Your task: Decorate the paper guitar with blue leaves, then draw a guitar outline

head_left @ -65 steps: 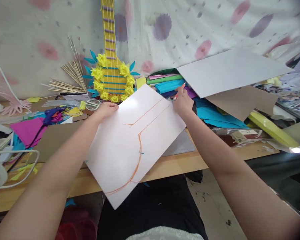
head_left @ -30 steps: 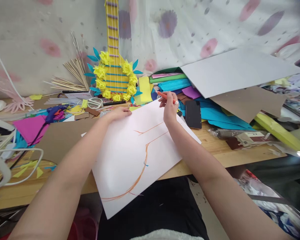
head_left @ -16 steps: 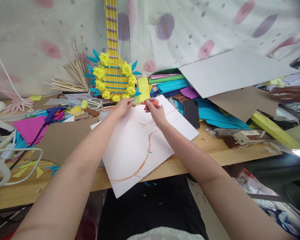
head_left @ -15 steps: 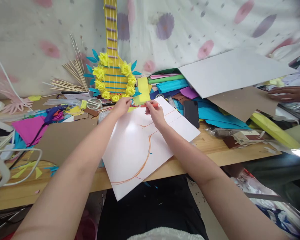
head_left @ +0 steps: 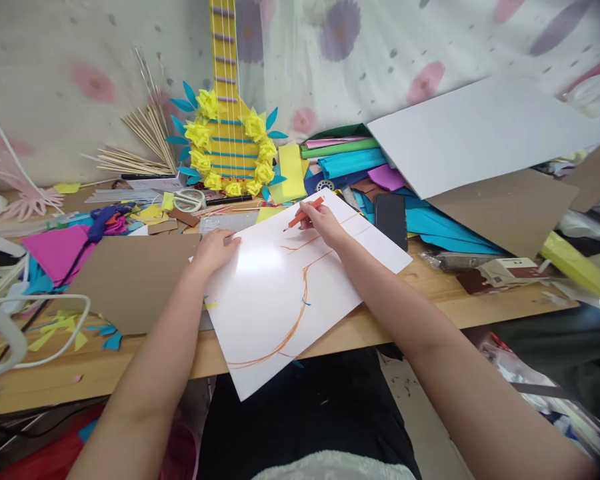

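In my right hand [head_left: 316,222] is an orange marker [head_left: 306,212], pinched near its middle. Its dark tip points down and left, close over the white board [head_left: 260,313]; whether it touches the surface I cannot tell. Curved and straight orange lines are drawn on the board, which lies at an angle with its near corner past the table edge. My left hand [head_left: 214,252] rests at the board's upper left edge, fingers stretched over it.
A yellow paper guitar [head_left: 233,147] with yellow flowers stands behind the board. A black phone [head_left: 391,220] lies to the right. Brown cardboard [head_left: 135,280] lies left, near a white cable [head_left: 83,313]. A large white sheet [head_left: 485,133] leans over coloured papers at the back right.
My left hand has moved from beside the marker down to the board's left edge. The marker has turned from nearly level to tip-down-left. The other person's hand at the right is gone from view.
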The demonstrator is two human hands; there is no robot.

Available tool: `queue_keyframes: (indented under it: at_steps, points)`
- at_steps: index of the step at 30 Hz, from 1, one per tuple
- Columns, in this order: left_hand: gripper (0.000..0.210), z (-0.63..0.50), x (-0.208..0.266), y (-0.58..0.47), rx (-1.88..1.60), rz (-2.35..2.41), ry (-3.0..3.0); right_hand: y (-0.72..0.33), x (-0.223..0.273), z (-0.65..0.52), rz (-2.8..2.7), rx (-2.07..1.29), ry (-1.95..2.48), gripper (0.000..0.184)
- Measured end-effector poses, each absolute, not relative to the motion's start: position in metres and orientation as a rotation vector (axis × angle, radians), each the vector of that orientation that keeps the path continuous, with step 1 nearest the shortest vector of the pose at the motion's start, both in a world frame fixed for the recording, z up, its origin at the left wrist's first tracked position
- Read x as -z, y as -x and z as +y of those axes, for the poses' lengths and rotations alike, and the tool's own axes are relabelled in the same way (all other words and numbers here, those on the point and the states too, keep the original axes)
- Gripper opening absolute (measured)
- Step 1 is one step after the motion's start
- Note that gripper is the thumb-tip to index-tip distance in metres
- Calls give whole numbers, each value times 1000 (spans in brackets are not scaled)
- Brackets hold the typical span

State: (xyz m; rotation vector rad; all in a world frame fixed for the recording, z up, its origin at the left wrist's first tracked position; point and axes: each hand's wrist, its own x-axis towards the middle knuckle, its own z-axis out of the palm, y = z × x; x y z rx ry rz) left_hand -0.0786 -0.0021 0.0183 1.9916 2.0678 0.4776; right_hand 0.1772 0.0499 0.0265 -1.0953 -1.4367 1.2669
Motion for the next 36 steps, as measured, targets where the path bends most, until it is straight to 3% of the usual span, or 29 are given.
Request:
queue_keyframes:
  at_steps: [4,10,15,19,24,36]
  points:
    - [34,8,-34,90,-562,1884,-1835,-181,-33,54,-1493,-1221,1055,50]
    - [33,41,-73,103,-460,1780,-1785,-197,-52,61,-1743,-857,871,44]
    - [33,81,-105,85,-342,1707,-2055,-195,-59,54,-2066,-810,1005,29]
    - [41,91,-115,52,-537,1899,-2308,-185,-44,47,-1818,-734,1210,16]
    - [44,67,-96,29,-495,2094,-2414,-184,-24,26,-1518,-734,1405,25]
    - [49,20,-24,63,-240,2180,-2165,-178,-6,-14,-1826,-676,1470,40]
